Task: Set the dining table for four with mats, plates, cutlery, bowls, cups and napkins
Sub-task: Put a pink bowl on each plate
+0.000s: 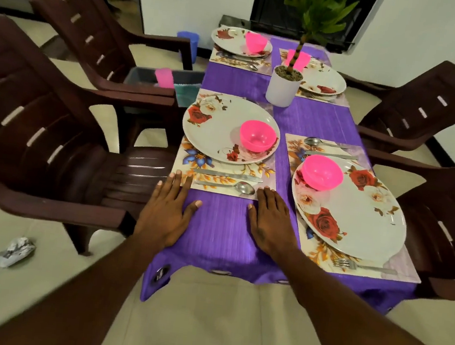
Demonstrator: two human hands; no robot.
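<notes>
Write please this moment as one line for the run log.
left hand: flat on tablecloth | right hand: flat on tablecloth | four plates, pink bowls set | cups: none on mats

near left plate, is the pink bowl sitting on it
Yes, the pink bowl sits on the right part of the near left plate, inside its rim.

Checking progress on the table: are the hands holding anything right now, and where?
Nothing is held. The left hand and right hand lie flat on the purple tablecloth.
</notes>
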